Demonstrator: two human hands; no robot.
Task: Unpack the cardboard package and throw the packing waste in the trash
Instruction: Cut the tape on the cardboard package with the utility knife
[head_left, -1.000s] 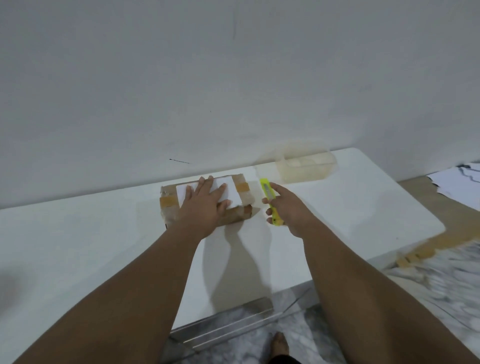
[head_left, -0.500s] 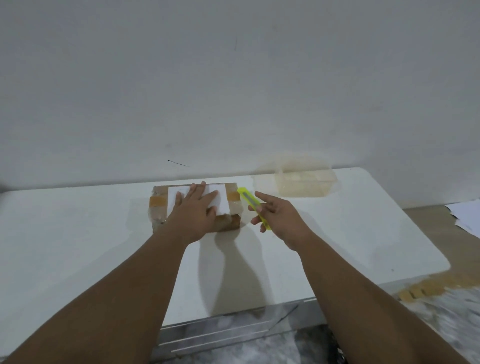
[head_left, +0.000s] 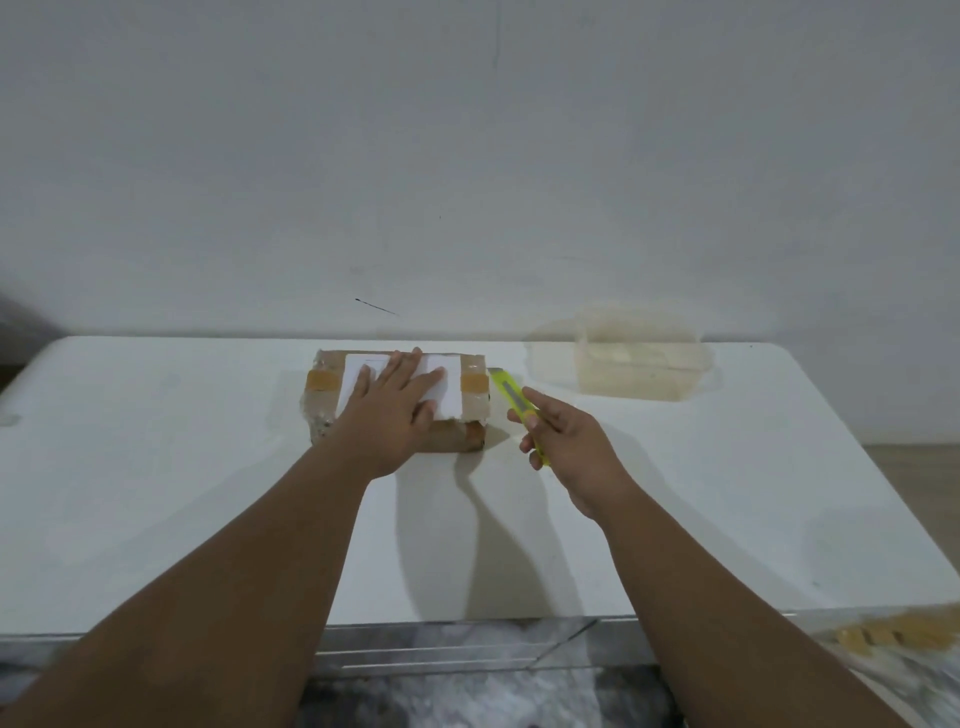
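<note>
A small cardboard package (head_left: 472, 402), wrapped in clear and brown tape with a white label on top, lies on the white table (head_left: 182, 493) near the wall. My left hand (head_left: 389, 410) rests flat on its top with the fingers straight, covering most of the label. My right hand (head_left: 566, 447) grips a yellow utility knife (head_left: 511, 397) just right of the package; the knife's tip points at the package's far right corner, close to it. Whether the blade touches the tape is unclear.
A clear plastic container (head_left: 636, 364) stands at the back right of the table against the wall. The table's front edge runs below my forearms, with marbled floor (head_left: 467, 696) beneath. Yellowish tape scraps (head_left: 883, 636) lie on the floor at the lower right.
The view has swung so the table looks level. My right hand with the knife has stayed beside the package's right end. My left hand stays flat on top.
</note>
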